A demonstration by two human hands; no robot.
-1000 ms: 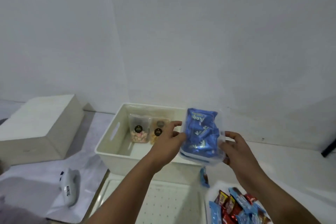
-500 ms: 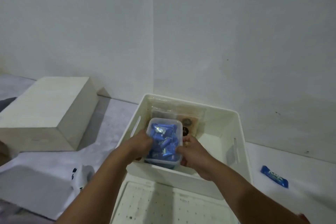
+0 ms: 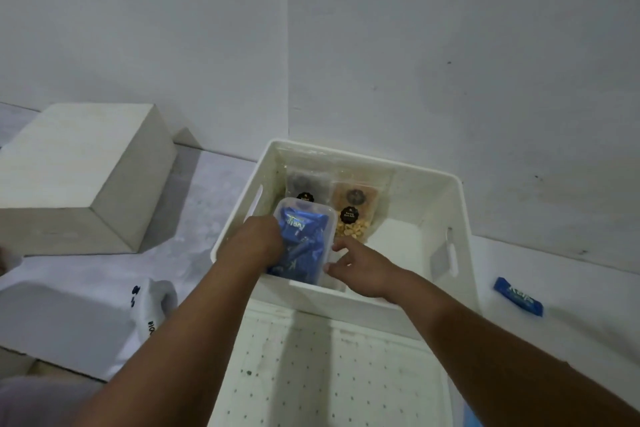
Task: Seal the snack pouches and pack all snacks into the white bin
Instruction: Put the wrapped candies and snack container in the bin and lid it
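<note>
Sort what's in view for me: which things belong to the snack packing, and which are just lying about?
Part of the job:
- white bin
- clear tub of blue snacks, held by left hand and right hand
- two snack pouches standing in the bin
- loose blue snack bar right of the bin

Lying about:
- pale box
- white handheld device
- dotted white tray

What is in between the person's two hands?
In the head view, a clear plastic tub of blue snack packets sits between the left hand and right hand, inside the white bin.
</note>
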